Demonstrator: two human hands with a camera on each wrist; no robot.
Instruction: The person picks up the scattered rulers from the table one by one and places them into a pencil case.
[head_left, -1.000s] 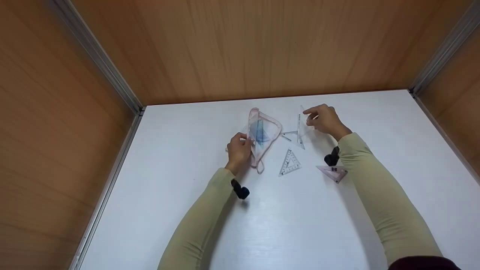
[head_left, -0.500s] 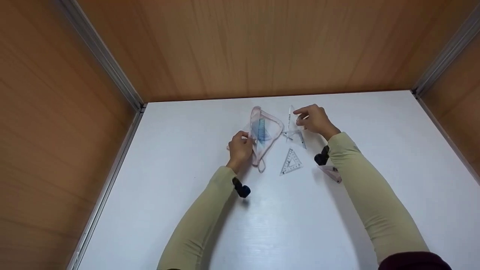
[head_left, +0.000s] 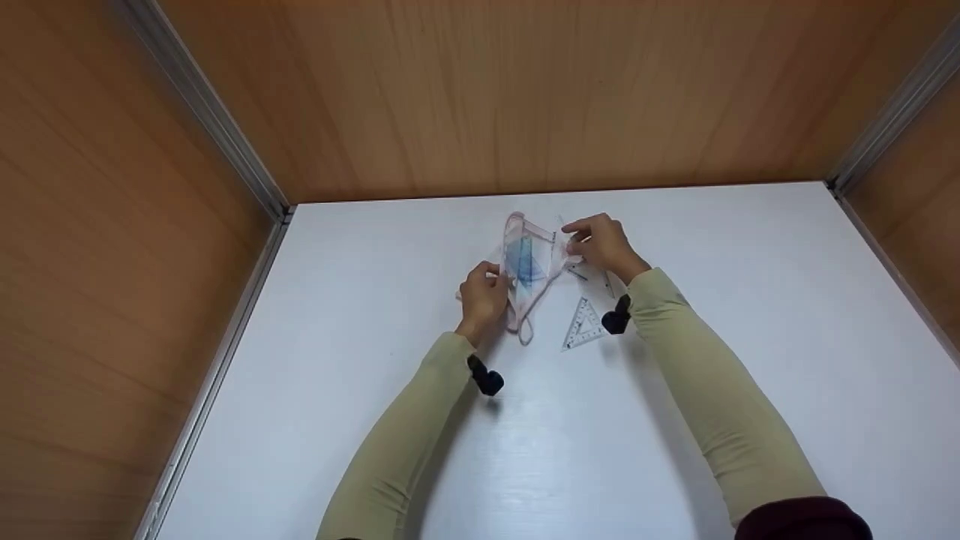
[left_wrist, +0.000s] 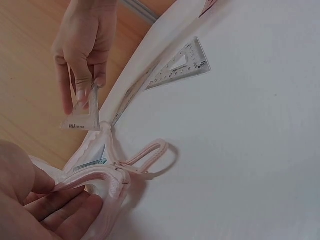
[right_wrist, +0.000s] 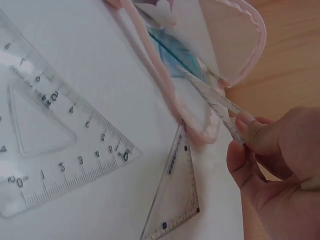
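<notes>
My left hand [head_left: 484, 294] [left_wrist: 45, 205] grips the near edge of a clear pouch with pink trim [head_left: 534, 259] [left_wrist: 107, 175] [right_wrist: 235, 35] and holds its mouth open. A blue set square [head_left: 525, 262] [right_wrist: 175, 52] lies inside it. My right hand [head_left: 600, 244] [left_wrist: 82, 50] [right_wrist: 270, 165] pinches a clear set square [left_wrist: 82, 112] [right_wrist: 212, 102] at the pouch's opening. Two more clear set squares lie on the white table: one [head_left: 583, 324] [left_wrist: 177, 65] [right_wrist: 55, 135] near my right wrist, another [head_left: 592, 276] [right_wrist: 175, 200] under my right hand.
The white table [head_left: 570, 435] is boxed in by wooden walls [head_left: 480, 90] at the back and both sides, with metal corner strips. A pink loop strap [left_wrist: 152, 157] trails from the pouch toward me.
My right hand has carried the clear set square leftward to the pouch's mouth. My right arm now hides the pink set square that lay at the right. The left hand has stayed put.
</notes>
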